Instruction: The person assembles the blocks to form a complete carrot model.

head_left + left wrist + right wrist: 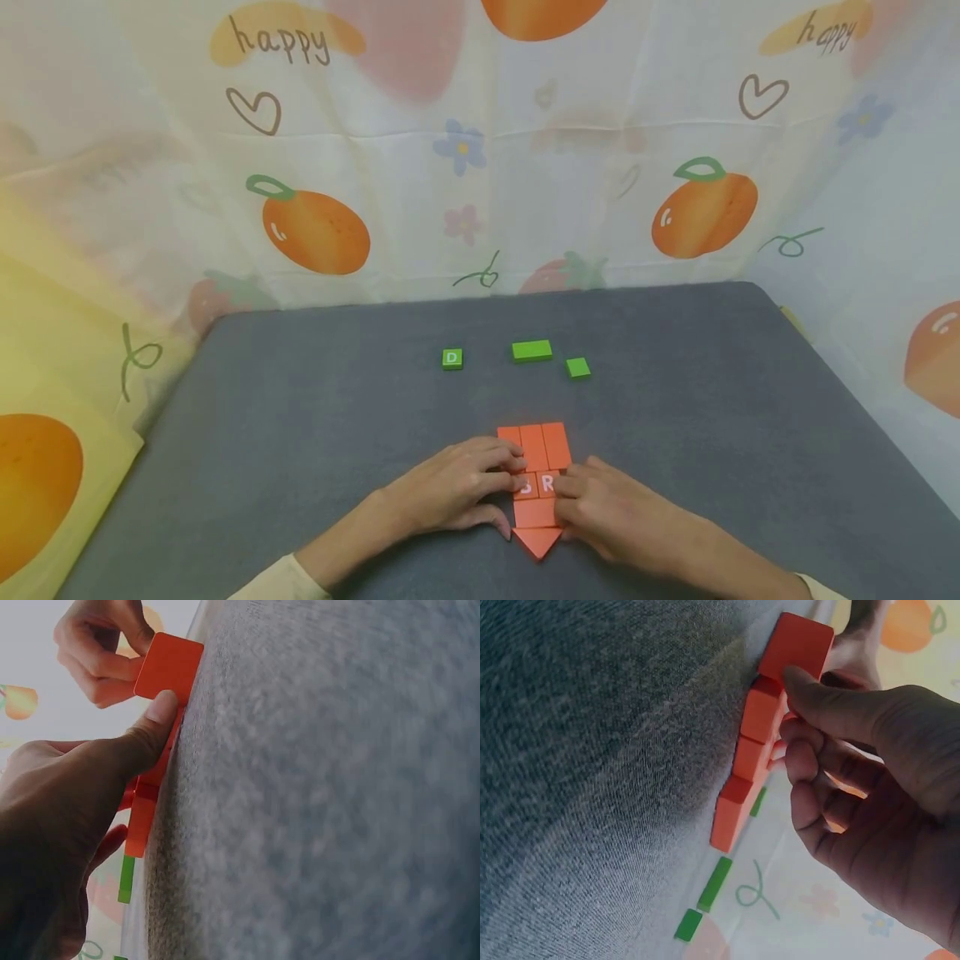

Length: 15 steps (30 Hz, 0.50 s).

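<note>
Between left hand (471, 483) and right hand (611, 510), touching both: orange block row (535, 512) | long axis forward, thumbs by pointed end | fingers loosely bent, no grip visible

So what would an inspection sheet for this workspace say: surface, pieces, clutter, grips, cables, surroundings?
Surface: dark grey tabletop, fabric-like texture.
Job's things: orange-red blocks laid together, a triangular block nearest the person; one tile shows R, another letter is partly covered.
Clutter: three loose green blocks farther back, one marked D.
Grips: left grip touches the blocks' left side; right grip, fingers curled, touches their right.
Cables: nothing seen.
Surroundings: fruit-printed curtain behind.
</note>
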Each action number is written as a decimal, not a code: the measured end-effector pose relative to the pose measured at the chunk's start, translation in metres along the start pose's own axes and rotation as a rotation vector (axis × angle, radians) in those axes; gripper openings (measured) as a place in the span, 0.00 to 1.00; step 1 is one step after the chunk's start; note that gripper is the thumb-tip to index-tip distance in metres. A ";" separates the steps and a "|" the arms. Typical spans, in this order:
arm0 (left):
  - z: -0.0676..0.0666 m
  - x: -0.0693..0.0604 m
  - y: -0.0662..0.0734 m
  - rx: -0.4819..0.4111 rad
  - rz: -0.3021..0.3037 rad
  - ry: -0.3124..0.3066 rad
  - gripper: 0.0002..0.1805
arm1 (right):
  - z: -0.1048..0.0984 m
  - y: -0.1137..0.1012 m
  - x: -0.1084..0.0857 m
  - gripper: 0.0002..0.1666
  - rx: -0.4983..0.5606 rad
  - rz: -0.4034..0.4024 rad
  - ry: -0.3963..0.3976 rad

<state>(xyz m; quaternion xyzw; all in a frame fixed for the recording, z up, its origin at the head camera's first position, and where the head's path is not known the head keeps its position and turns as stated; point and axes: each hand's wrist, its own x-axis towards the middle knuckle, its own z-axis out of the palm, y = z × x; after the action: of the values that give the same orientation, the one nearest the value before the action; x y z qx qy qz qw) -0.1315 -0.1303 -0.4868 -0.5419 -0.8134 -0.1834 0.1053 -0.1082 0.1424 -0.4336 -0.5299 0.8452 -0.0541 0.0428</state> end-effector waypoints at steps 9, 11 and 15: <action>0.002 0.002 0.003 0.047 -0.002 0.008 0.25 | 0.001 0.003 -0.001 0.11 -0.019 0.004 0.057; 0.002 0.003 0.003 0.049 -0.004 0.011 0.25 | 0.003 0.004 -0.002 0.12 -0.034 0.006 0.074; 0.003 0.003 0.004 0.075 -0.003 0.022 0.25 | 0.007 0.006 -0.004 0.14 -0.064 -0.001 0.126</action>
<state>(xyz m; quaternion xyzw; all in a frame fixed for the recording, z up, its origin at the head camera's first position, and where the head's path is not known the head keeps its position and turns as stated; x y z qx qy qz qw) -0.1292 -0.1248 -0.4879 -0.5343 -0.8194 -0.1588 0.1340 -0.1109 0.1482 -0.4408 -0.5268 0.8474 -0.0605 -0.0275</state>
